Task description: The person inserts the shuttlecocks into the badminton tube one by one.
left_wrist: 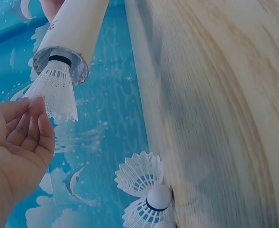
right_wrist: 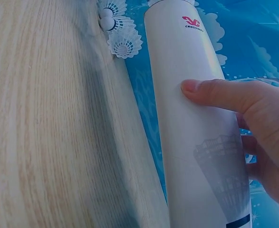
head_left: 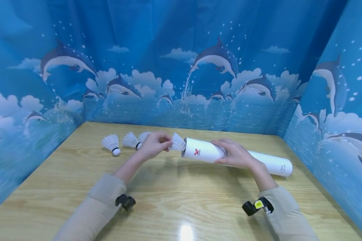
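Observation:
My left hand (head_left: 155, 144) pinches a white shuttlecock (head_left: 178, 142) by the edge of its skirt. In the left wrist view, the cork end of this shuttlecock (left_wrist: 58, 88) is inside the open mouth of a white tube, up to about its black band. My right hand (head_left: 236, 153) grips the shuttlecock tube (head_left: 203, 151) around its middle, thumb on the near side. The tube lies slanted, its mouth facing left toward the left hand. The right wrist view shows a red logo (right_wrist: 191, 21) near the mouth. How much the tube holds inside is hidden.
Several loose shuttlecocks lie at the back left of the wooden table (head_left: 175, 197): one at the far left (head_left: 111, 143), another beside it (head_left: 130, 140), and one partly behind the left hand (head_left: 143, 136). A blue dolphin-print curtain (head_left: 157, 67) stands behind and on both sides.

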Demonstrator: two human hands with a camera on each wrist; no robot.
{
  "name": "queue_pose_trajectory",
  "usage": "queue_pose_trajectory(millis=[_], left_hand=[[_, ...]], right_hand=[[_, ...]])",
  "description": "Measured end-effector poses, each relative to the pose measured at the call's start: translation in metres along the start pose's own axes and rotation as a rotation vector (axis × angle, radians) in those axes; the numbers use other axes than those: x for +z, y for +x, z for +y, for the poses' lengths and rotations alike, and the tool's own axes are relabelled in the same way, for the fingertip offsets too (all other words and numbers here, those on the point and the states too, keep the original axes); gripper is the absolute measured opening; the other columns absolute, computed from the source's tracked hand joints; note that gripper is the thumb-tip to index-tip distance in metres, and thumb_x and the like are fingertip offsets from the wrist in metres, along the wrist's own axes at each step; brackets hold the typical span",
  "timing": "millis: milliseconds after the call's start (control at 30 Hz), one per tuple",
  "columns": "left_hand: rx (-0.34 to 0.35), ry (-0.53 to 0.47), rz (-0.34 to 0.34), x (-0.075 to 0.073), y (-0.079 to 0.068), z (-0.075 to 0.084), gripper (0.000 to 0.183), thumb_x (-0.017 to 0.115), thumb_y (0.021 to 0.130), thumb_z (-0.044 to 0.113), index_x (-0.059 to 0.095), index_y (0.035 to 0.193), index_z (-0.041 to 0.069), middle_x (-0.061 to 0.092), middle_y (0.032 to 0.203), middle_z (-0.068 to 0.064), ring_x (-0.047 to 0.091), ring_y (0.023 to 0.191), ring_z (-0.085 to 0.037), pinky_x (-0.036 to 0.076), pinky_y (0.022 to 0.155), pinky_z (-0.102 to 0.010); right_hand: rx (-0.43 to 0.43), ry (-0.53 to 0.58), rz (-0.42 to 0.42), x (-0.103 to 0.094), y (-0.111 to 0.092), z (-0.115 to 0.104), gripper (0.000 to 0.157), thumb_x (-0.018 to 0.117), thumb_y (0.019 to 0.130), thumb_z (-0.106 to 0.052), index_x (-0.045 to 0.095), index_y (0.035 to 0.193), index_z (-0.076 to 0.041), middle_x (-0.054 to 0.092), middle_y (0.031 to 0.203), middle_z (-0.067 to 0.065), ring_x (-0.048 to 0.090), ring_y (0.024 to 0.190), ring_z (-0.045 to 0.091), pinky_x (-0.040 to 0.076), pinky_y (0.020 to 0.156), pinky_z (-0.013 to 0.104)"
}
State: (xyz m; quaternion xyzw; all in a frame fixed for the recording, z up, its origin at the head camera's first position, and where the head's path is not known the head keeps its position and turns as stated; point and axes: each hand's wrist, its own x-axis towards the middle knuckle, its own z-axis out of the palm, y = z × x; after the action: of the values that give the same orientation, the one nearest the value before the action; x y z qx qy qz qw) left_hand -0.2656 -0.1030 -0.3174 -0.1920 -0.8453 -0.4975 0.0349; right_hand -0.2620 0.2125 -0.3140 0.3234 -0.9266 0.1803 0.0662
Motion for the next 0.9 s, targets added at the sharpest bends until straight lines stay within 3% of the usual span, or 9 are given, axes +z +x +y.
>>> queue_pose_trajectory(millis=[300, 700, 900], left_hand=[[0.016, -0.021, -0.043, 0.011, 0.001, 0.002, 0.007, 0.063, 0.087, 0.006, 0.066, 0.090, 0.000, 0.066, 0.077, -0.006, 0.063, 0.068, -0.021, 0.053, 0.064, -0.036], [0.087, 0.035, -0.034, 0.020, 0.002, -0.002, 0.006, 0.064, 0.087, 0.006, 0.067, 0.087, 0.001, 0.066, 0.075, -0.004, 0.061, 0.064, -0.012, 0.051, 0.059, -0.026], [0.094, 0.088, -0.013, 0.022, 0.002, -0.001, 0.006, 0.064, 0.086, 0.006, 0.068, 0.087, 0.002, 0.066, 0.073, -0.003, 0.064, 0.069, -0.022, 0.050, 0.060, -0.025]], right_hand=[[0.017, 0.007, -0.017, -0.002, 0.001, -0.001, 0.070, 0.080, 0.072, -0.029, 0.051, 0.132, -0.010, 0.052, 0.129, 0.013, 0.050, 0.114, 0.033, 0.045, 0.087, 0.052], [-0.001, 0.009, -0.006, 0.000, 0.002, -0.001, 0.069, 0.080, 0.071, -0.029, 0.052, 0.131, -0.009, 0.053, 0.128, 0.012, 0.051, 0.112, 0.032, 0.046, 0.086, 0.051], [0.009, 0.008, -0.016, 0.001, 0.002, -0.001, 0.069, 0.080, 0.073, -0.028, 0.051, 0.132, -0.010, 0.052, 0.129, 0.012, 0.051, 0.113, 0.032, 0.045, 0.086, 0.051]])
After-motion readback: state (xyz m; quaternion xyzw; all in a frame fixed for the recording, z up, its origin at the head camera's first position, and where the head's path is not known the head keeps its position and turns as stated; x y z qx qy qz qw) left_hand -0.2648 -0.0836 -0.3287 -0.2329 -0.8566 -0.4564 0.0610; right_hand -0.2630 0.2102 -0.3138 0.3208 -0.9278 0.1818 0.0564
